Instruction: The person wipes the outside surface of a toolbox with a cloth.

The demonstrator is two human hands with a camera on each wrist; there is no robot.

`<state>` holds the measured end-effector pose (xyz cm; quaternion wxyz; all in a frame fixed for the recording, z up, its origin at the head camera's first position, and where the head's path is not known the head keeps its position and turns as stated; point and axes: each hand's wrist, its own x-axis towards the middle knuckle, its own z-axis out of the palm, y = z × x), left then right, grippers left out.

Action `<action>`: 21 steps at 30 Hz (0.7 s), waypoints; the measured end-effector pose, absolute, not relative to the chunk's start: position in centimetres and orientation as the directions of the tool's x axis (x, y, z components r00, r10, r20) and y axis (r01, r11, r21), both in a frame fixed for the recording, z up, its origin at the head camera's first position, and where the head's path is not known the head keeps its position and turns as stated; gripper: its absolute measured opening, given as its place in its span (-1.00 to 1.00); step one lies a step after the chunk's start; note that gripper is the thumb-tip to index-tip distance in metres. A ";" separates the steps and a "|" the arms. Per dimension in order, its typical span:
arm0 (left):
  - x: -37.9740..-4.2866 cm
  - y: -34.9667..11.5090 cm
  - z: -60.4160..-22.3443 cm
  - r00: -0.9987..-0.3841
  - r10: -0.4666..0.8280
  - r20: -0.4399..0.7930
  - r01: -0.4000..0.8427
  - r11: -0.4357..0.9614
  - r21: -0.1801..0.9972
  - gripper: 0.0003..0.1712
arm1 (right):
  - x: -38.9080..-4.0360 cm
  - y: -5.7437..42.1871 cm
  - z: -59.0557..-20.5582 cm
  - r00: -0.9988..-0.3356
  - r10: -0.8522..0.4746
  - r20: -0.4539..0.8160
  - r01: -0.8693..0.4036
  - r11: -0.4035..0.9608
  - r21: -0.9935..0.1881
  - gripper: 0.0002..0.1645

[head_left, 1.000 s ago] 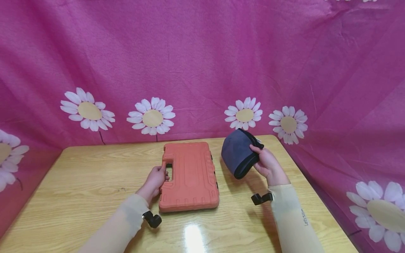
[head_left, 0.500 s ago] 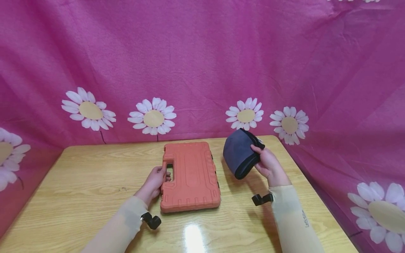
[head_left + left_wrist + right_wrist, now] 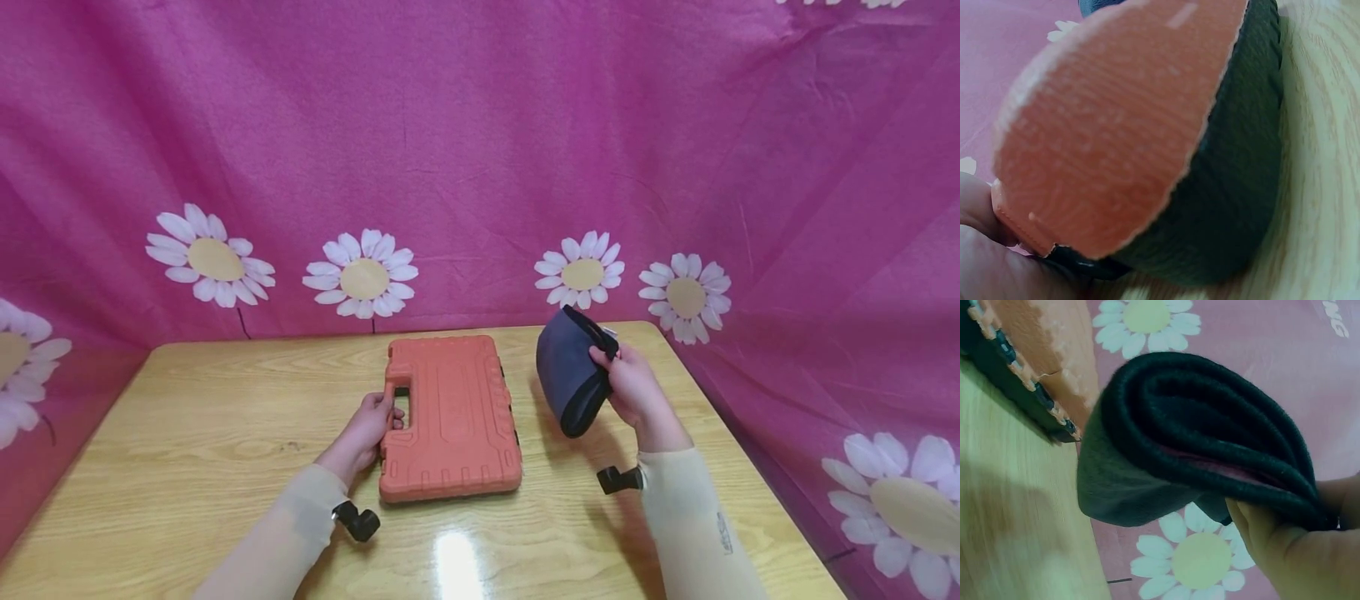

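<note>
Left hand [image 3: 366,427] and right hand [image 3: 636,387] work well apart over a pale wood-grain table [image 3: 225,417], the left gripping the handle [image 3: 389,401] of a rectangular orange-red plastic case [image 3: 457,417] lying near the back edge's middle, the right pinching a folded blue-grey, black-trimmed cloth [image 3: 567,362] aloft near the back right corner.

At four o'clock in the head view, you have dark lettering [image 3: 724,533] on your right sleeve [image 3: 686,500], seemingly starting "Lets", the rest blurred. At two o'clock in the right wrist view, you can read pale letters "NG" [image 3: 1335,319] on the pink backdrop [image 3: 1260,350].
</note>
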<state>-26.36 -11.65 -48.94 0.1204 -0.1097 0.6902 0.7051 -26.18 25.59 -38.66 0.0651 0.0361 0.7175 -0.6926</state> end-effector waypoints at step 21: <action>-26.5 -12.3 -48.9 -0.948 0.072 -0.311 -0.310 0.026 0.950 -0.62 | -19.5 22.7 -40.1 -0.998 -0.059 0.003 -0.041 0.662 -0.748 -0.71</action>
